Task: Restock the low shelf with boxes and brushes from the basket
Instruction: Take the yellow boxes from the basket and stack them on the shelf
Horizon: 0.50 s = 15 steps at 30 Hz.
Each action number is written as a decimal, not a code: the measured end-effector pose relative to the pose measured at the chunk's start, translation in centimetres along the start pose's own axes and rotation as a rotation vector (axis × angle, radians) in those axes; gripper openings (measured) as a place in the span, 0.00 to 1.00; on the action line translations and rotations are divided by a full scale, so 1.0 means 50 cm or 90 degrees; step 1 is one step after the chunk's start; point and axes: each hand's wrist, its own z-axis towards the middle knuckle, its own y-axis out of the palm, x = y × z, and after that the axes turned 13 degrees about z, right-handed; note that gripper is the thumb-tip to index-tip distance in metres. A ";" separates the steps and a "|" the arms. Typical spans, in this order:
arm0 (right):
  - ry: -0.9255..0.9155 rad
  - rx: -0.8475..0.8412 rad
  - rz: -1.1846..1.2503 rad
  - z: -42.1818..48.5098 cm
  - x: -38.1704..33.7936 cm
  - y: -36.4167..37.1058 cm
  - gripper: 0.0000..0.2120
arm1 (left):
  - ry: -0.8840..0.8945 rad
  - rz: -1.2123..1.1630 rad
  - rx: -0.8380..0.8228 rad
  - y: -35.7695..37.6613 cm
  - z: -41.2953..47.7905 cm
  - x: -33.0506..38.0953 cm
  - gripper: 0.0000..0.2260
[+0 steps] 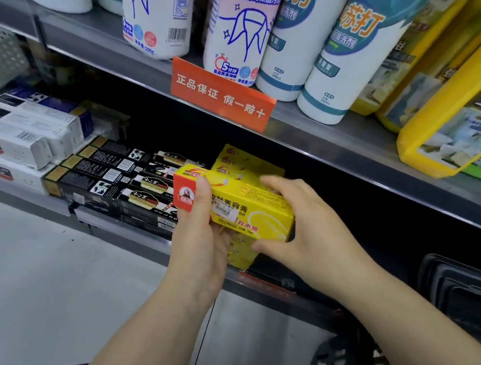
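Observation:
A yellow box (248, 204) with a red end sits at the front of the low shelf (149, 244), on top of another yellow box beneath it. My left hand (200, 234) grips its red end, thumb over the top. My right hand (297, 223) holds its other end, fingers on top and thumb curled under the lower corner. More yellow boxes (239, 164) lie stacked just behind it. The black basket (335, 360) shows at the bottom, below my right forearm; its contents are hidden.
Black boxes (115, 181) fill the low shelf left of the yellow ones, white boxes (13, 137) further left. The upper shelf carries white bottles (286, 52), yellow packs (454, 127) and an orange sign (221, 95). A black crate (478, 297) stands at the lower right.

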 end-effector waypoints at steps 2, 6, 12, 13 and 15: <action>-0.024 0.011 0.002 -0.009 0.007 -0.001 0.28 | 0.017 0.018 -0.023 -0.001 0.002 -0.003 0.28; 0.002 0.058 0.005 -0.012 0.026 -0.005 0.18 | 0.061 0.162 -0.014 0.006 -0.011 -0.007 0.28; -0.050 0.134 -0.189 0.028 0.053 -0.012 0.20 | -0.092 0.361 0.120 -0.001 0.005 -0.038 0.19; -0.044 0.128 -0.201 0.038 0.060 -0.010 0.20 | -0.140 0.364 0.102 -0.003 0.009 -0.046 0.22; -0.019 0.116 -0.196 0.064 0.077 -0.005 0.21 | -0.207 0.359 0.070 -0.003 0.014 -0.058 0.29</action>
